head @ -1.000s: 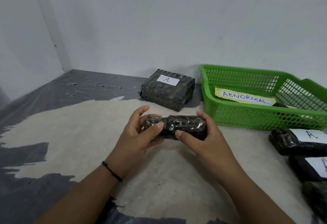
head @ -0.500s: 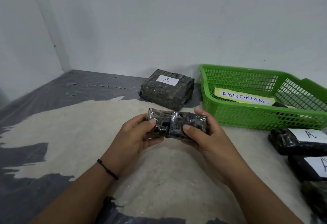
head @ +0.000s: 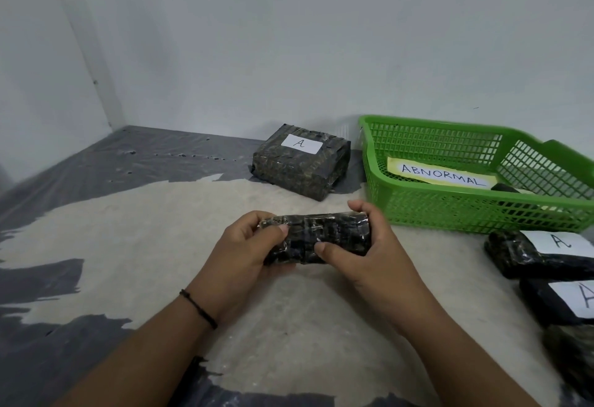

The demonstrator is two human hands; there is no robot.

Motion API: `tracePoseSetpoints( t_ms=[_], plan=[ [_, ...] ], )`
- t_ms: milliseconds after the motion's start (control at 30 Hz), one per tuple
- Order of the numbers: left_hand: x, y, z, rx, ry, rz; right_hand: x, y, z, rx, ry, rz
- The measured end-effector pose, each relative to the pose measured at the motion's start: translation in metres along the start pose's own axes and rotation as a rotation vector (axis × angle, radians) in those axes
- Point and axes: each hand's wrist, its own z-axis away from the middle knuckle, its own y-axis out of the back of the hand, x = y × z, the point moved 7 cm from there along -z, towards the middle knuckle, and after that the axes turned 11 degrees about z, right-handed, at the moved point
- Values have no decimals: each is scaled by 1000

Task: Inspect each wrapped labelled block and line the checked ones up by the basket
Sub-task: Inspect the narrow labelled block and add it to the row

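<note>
A dark wrapped block (head: 324, 233) is held above the floor between both hands, its label hidden from view. My left hand (head: 244, 246) grips its left end, thumb on top. My right hand (head: 363, 246) grips the right end, thumb pressed on the near face. Another wrapped block with a white "A" label (head: 300, 164) lies by the wall, just left of the green basket (head: 418, 210). Two more "A" blocks (head: 533, 254) (head: 559, 305) lie at the right, in front of the basket.
The basket holds a yellow "ABNORMAL" sign (head: 442, 175) and a dark item (head: 506, 188). A further dark block (head: 572, 361) sits at the lower right edge. White walls close off the back and left. The floor covering is worn grey and beige.
Both hands have turned the held block, so a broader face now shows toward me. It has stayed at about the same spot in front of the basket.
</note>
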Motion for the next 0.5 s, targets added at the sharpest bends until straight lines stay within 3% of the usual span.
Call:
tracePoseSetpoints(
  t_ms=[300,500],
  plan=[
    [1,-10,7,-101,-63,-134,4,10,-3,152,-55,-16],
    [11,-3,6,-43,-120,-197,6,6,-2,65,-98,-55]
  ],
)
